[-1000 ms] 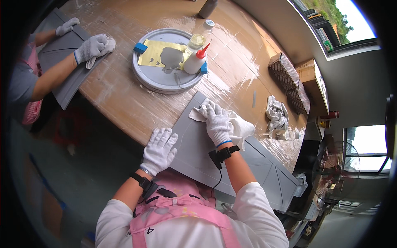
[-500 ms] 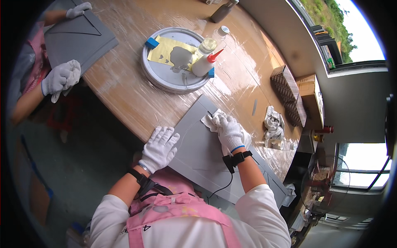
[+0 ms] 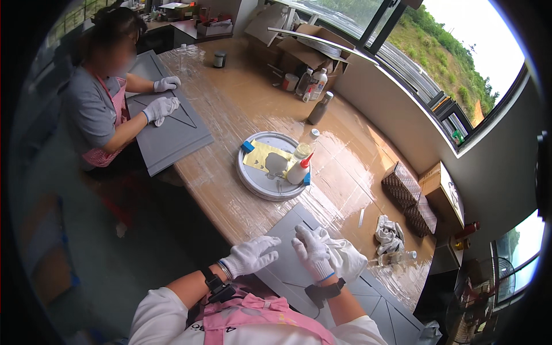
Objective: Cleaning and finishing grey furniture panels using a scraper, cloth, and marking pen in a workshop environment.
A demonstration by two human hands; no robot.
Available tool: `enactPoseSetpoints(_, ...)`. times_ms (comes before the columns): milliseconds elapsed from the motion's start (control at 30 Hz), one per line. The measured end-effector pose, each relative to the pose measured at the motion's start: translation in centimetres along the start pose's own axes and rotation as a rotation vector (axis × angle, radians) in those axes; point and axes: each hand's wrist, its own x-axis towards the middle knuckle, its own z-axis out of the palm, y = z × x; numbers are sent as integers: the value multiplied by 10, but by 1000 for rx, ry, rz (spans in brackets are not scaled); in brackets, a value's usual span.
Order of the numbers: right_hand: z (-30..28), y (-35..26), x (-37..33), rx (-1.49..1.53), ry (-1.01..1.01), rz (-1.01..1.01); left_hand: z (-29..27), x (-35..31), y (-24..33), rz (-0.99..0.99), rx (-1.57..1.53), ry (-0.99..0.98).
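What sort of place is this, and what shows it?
Likely a workshop: a broad, brown, plastic-covered table, a long, flat grey panel at its near edge, and a round, shallow grey tray holding a white squeeze bottle with a red tip.

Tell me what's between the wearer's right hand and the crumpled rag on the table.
The head view shows a white cloth beside the right hand, then table before the rag.

I log: daylight, black-framed glass window [image 3: 448, 57]; glare, glossy brown film-covered worktop [image 3: 368, 178], toward right edge; dim grey-green floor [image 3: 155, 270]; black, bent rim.
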Motion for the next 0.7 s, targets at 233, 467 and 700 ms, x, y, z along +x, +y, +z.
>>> enactPoseSetpoints(233, 20, -59, -9, 799, 143, 79, -29, 4, 105, 130, -393, -141)
enactPoseSetpoints(467, -34, -87, -2, 349, 239, -390, -33, -16, 138, 60, -343, -189)
enactPoseSetpoints(700, -62, -71, -12, 288, 319, -227, -50, -29, 198, -20, 57, -252)
